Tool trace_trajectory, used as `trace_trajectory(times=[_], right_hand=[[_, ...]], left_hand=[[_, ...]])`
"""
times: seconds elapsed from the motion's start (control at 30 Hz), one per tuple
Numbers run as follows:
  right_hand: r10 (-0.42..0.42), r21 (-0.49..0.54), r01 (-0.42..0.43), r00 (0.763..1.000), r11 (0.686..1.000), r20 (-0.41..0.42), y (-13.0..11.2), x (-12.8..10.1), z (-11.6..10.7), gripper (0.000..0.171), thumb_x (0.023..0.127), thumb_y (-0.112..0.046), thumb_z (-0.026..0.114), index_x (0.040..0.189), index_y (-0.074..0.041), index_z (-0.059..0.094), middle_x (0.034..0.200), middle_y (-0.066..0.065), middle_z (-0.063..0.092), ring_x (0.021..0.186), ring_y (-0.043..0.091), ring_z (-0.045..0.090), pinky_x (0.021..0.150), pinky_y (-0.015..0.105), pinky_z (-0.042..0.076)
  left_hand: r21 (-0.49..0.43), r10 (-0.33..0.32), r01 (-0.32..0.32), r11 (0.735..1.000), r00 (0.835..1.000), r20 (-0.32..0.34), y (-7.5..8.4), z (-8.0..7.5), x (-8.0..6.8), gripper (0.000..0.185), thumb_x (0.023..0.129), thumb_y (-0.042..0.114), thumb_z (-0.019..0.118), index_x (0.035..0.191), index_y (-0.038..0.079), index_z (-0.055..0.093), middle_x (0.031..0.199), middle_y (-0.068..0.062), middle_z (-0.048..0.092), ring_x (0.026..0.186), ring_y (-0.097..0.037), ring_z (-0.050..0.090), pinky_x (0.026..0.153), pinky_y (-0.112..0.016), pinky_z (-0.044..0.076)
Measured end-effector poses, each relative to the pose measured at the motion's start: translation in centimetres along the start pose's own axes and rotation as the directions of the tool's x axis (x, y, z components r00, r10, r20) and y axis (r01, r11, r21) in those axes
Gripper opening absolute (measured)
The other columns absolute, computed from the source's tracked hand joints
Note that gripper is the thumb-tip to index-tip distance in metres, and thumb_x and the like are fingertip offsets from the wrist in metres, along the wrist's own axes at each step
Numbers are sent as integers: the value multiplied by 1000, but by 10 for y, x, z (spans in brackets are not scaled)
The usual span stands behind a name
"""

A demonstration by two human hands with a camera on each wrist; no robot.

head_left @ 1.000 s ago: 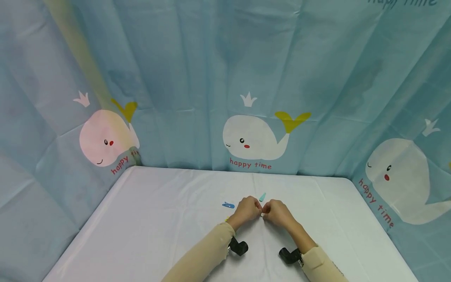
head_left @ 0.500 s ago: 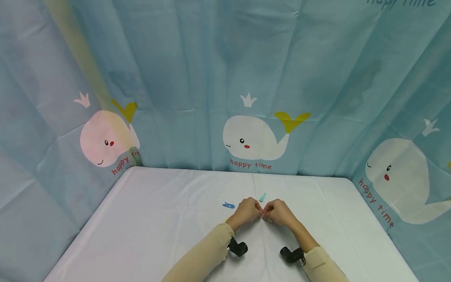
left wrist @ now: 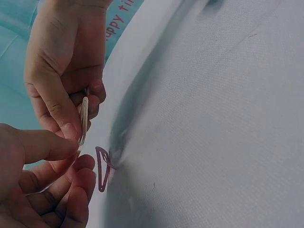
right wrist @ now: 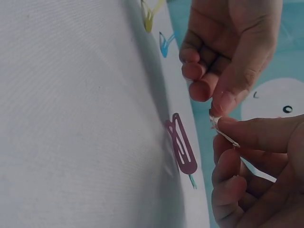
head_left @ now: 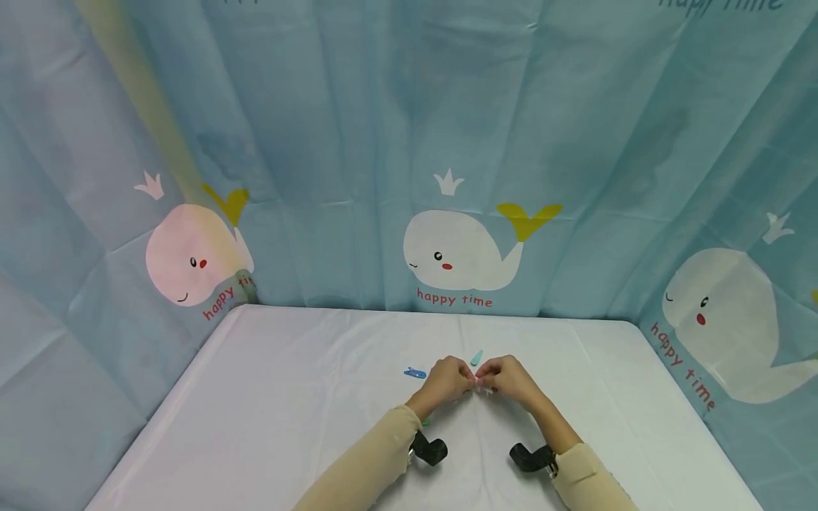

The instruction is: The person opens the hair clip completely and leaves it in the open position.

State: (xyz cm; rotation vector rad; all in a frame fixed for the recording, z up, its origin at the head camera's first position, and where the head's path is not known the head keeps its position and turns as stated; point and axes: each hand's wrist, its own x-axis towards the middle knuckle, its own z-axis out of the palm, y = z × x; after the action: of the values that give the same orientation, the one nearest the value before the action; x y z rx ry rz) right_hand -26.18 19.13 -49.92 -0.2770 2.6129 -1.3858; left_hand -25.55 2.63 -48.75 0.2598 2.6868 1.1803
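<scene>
My left hand (head_left: 446,379) and right hand (head_left: 508,376) meet fingertip to fingertip over the table. Between them they pinch a pale snap hair clip (left wrist: 84,114), seen almost edge-on in both wrist views, each hand with thumb and fingers at one end. Fingertips cover part of it. On the white cloth beyond the hands lies a pink-purple snap clip (right wrist: 185,149), its two parts sprung apart. In the head view, a light teal clip (head_left: 476,358) rests just past the fingertips, and a blue clip (head_left: 415,372) is left of the left hand.
A yellow clip (right wrist: 149,23) shows at the top of the right wrist view. A bit of green (head_left: 425,422) peeks out beside the left wrist. The white-covered table (head_left: 307,369) ends at a blue whale-print curtain (head_left: 345,234).
Both hands stay together, with small finger shifts around the clip. The right hand has risen slightly. A yellow bit by the left wrist is now covered, and a green bit shows there.
</scene>
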Motion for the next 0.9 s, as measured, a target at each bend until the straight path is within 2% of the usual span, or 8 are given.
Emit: trace_trajectory(times=[0.2, 0.37, 0.5, 0.67, 0.9], right_hand=[[18, 50, -17, 1000, 999, -21, -2, -1, -2, 6, 84, -1, 68, 86, 3, 71, 63, 2, 60, 56, 13, 49, 52, 27, 42], [50, 121, -44, 998, 992, -40, -5, -3, -3, 11, 85, -3, 67, 91, 6, 70, 64, 1, 60, 56, 12, 49, 51, 25, 41], [43, 169, -37, 999, 985, -30, -6, -3, -4, 15, 85, -4, 68, 93, 9, 69, 67, 1, 62, 57, 12, 49, 51, 26, 41], [36, 190, -33, 999, 981, -12, -6, -3, -5, 15, 86, -5, 69, 93, 8, 69, 69, 1, 64, 58, 11, 50, 53, 26, 43], [11, 172, -5, 999, 985, -35, -11, -4, -5, 16, 84, -8, 72, 93, 6, 70, 69, 1, 66, 57, 11, 54, 53, 26, 46]], left_hand=[[-21, 25, -26, 999, 1000, -9, -4, 0, 0, 15, 83, 11, 75, 71, 7, 68, 61, 3, 58, 58, -10, 48, 52, -20, 37], [-29, 25, -25, 999, 1000, -11, -5, 0, -1, 16, 83, 14, 75, 70, 8, 68, 61, 3, 60, 57, -9, 49, 52, -20, 38], [-45, 24, -25, 999, 1000, -19, -5, 0, -1, 18, 85, 16, 74, 70, 7, 69, 61, 3, 62, 56, -8, 49, 51, -20, 38], [-89, 48, -53, 995, 997, -57, -5, -2, -2, 15, 85, 14, 73, 73, 5, 71, 62, 0, 65, 55, -6, 50, 51, -19, 39], [-160, 91, -104, 982, 992, -89, -5, -7, -4, 12, 86, 12, 72, 78, 3, 71, 67, -4, 69, 55, -5, 52, 51, -18, 39]])
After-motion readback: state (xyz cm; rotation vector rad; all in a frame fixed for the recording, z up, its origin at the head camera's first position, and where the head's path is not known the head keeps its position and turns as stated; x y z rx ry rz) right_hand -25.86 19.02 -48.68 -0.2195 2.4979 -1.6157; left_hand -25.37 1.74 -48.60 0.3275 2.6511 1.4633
